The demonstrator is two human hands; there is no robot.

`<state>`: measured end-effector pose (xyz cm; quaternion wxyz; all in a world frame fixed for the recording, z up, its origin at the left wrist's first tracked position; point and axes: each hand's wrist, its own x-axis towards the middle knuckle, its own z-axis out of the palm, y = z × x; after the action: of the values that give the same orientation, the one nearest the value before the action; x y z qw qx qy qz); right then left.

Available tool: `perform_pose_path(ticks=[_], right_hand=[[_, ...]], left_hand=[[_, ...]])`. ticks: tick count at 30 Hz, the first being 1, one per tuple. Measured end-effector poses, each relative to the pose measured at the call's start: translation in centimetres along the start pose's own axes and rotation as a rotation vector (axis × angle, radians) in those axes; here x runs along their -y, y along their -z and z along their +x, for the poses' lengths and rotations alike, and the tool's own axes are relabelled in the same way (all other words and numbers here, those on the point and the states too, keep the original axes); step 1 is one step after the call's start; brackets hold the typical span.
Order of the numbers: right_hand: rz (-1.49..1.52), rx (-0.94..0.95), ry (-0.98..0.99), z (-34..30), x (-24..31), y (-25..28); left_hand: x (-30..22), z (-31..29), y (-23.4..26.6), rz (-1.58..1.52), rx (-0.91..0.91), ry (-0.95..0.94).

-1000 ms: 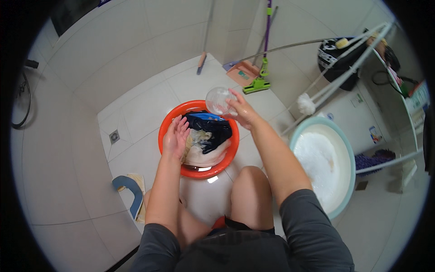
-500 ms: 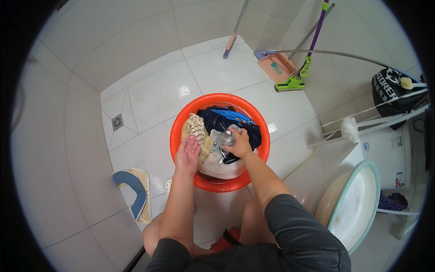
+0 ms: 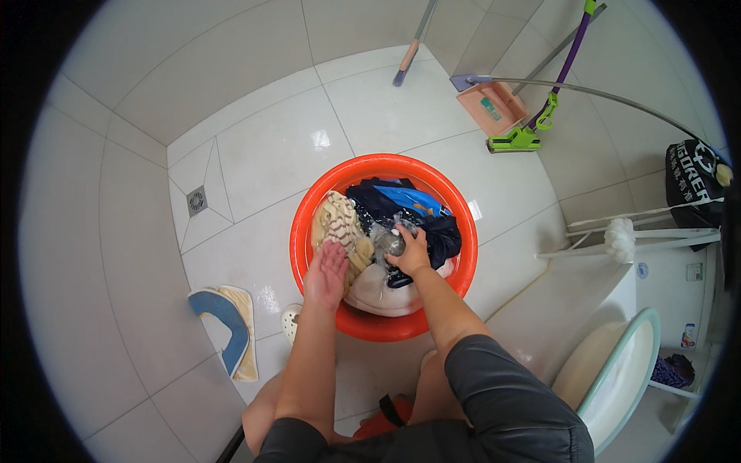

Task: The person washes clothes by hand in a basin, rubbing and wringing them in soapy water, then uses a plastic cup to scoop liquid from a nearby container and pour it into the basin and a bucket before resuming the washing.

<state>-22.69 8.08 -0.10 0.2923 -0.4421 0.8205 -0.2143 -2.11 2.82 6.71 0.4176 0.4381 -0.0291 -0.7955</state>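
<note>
The left hand [image 3: 327,274] is at the near left edge of the red basin [image 3: 382,330], empty, palm turned up and fingers stretched out. The right hand [image 3: 411,251] grasps a clear bowl [image 3: 392,241] — thumb on the near side, fingers on the far side — around the middle of the basin, low among wet clothes. From the left hand the bowl lies to the right and slightly beyond; the right hand is the nearer, touching it. The bowl looks round, so no long axis can be told, and where its mouth faces is unclear. Counted outward: one mint-rimmed basin [image 3: 654,336] at the right, one white clog [image 3: 290,322] beside the left forearm, one bowl, one red basin; in that basin, one pale cloth [image 3: 382,292] toward the near edge, one striped cream cloth [image 3: 340,220] along the left, one dark cloth [image 3: 444,241] toward the right and one blue patch [image 3: 407,201] toward the far edge — overlaps hide the true number. Past that edge stand one green-headed mop [image 3: 515,141] and one pink dustpan [image 3: 492,108].
</note>
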Motion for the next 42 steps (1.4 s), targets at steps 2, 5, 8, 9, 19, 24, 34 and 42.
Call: perform_pose_path(ticks=[2,5,8,9,19,24,34,42], right_hand=[[0.016,0.010,-0.007,0.4,-0.4,-0.4],[0.025,0.002,0.001,0.9,-1.2,-1.2],[0.047,0.019,0.016,1.2,-1.5,-1.6],[0.056,0.027,0.023,1.4,-1.6,-1.6],[1.128,0.437,-0.442,0.3,-0.5,3.2],[1.360,0.571,-0.326,-2.9,2.4,6.1],[1.450,0.513,-0.151,-9.3,13.0,18.4],[1.343,0.271,0.032,-18.4,14.8,35.1]], left_hand=[[0.2,0.1,0.1,-0.004,-0.003,0.011],[0.2,0.1,0.2,-0.004,-0.002,0.020],[0.0,-0.2,0.2,0.005,-0.005,0.020],[0.0,-0.3,0.3,0.006,0.002,0.018],[-0.2,-2.8,-0.9,-0.001,0.040,-0.007],[-0.8,-5.5,-2.5,-0.001,0.073,-0.037],[-3.0,-15.6,-10.5,0.137,0.298,-0.151],[0.9,-24.0,-19.6,0.252,0.570,-0.112]])
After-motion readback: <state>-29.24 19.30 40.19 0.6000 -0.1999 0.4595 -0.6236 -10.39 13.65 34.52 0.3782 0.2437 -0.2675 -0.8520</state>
